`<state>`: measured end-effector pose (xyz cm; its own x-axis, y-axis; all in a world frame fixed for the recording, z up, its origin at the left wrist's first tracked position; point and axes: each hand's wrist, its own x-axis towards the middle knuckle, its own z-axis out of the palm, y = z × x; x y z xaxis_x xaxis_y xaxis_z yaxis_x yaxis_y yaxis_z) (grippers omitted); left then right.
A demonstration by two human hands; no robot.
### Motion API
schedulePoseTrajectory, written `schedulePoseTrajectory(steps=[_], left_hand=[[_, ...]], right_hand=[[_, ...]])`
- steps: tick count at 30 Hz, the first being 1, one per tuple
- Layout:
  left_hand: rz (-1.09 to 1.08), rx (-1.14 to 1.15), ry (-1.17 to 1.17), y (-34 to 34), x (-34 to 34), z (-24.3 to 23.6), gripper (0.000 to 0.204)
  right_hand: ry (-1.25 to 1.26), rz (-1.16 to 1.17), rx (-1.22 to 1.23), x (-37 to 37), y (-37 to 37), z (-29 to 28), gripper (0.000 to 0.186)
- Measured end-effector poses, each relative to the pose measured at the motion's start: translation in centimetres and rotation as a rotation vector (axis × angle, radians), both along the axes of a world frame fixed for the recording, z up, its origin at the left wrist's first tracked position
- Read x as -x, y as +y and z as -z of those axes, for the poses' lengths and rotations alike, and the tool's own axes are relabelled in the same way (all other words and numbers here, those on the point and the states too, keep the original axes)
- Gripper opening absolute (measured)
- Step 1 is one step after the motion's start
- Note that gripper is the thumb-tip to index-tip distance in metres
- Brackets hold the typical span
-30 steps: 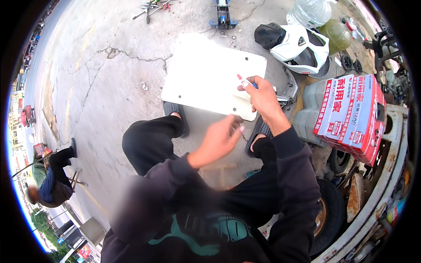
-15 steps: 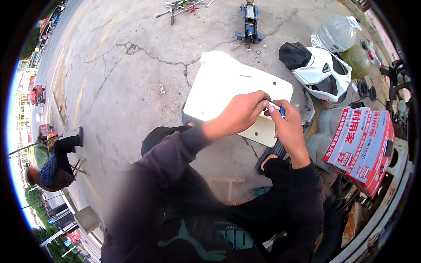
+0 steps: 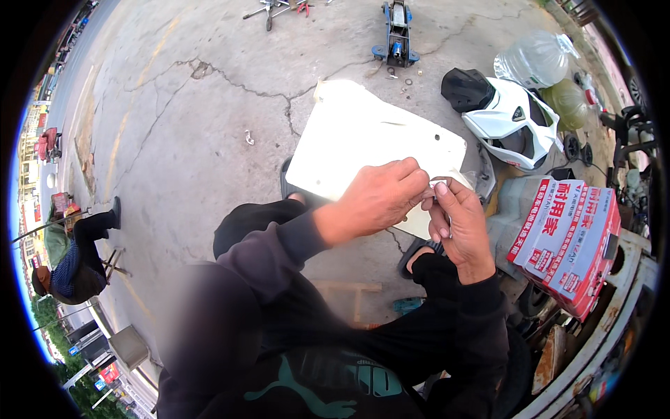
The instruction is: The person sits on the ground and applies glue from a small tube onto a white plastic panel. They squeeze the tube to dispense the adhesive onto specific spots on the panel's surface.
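A white plastic panel (image 3: 370, 133) with small round holes lies in front of me, over and between my feet. Above its near right part my two hands meet at the fingertips. My left hand (image 3: 387, 188) is closed in a pinch, back of the hand upward. Opposite it, my right hand (image 3: 457, 223) pinches with thumb and forefinger, the other fingers curled. Between the fingertips a whitish bit of a small tube (image 3: 437, 182) shows; the fingers hide most of it.
A blue floor jack (image 3: 396, 35) and hand tools (image 3: 269, 14) lie ahead. To the right are a white-and-black scooter fairing (image 3: 513, 119), a large clear bottle (image 3: 534, 59) and a red-and-grey box (image 3: 562, 244). A person (image 3: 70, 258) sits far left. A teal drill (image 3: 408, 305) lies below.
The tube's blue end, visible before by my right fingers, is now hidden. My right hand has turned and shifted slightly down; my left hand has come closer to it.
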<state>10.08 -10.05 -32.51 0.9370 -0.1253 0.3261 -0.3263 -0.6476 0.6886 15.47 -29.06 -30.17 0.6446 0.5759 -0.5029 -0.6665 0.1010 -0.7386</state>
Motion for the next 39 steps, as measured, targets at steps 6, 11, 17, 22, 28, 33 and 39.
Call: schedulePoseTrajectory(steps=[6, 11, 17, 22, 28, 33, 39], left_hand=[[-0.139, 0.172, 0.236, -0.3, 0.1, -0.7, 0.019], [-0.146, 0.314, 0.601, 0.4, -1.2, -0.9, 0.032], [0.062, 0.103, 0.250, 0.9, -0.7, -2.0, 0.012], [0.192, -0.115, 0.072, 1.6, -0.8, -2.1, 0.017], [0.224, -0.191, -0.024, 1.3, -0.5, -1.5, 0.013], [0.089, 0.143, 0.264, 0.1, 0.0, -1.0, 0.037], [-0.138, 0.754, 0.768, -1.1, -0.2, 0.0, 0.058]], right_hand=[[0.031, 0.087, -0.047, 1.4, 0.8, 0.2, 0.023], [0.046, 0.147, 0.017, 1.3, 0.8, 0.9, 0.029], [0.038, 0.104, -0.045, 0.7, 0.0, 0.5, 0.027], [0.080, 0.039, -0.041, 1.3, -0.6, 0.5, 0.022], [0.093, -0.005, -0.023, 1.5, -1.3, 1.1, 0.030], [-0.057, 0.004, 0.091, 1.4, -1.5, 1.1, 0.032], [-0.239, 0.093, 0.206, 1.6, -0.5, 1.3, 0.030]])
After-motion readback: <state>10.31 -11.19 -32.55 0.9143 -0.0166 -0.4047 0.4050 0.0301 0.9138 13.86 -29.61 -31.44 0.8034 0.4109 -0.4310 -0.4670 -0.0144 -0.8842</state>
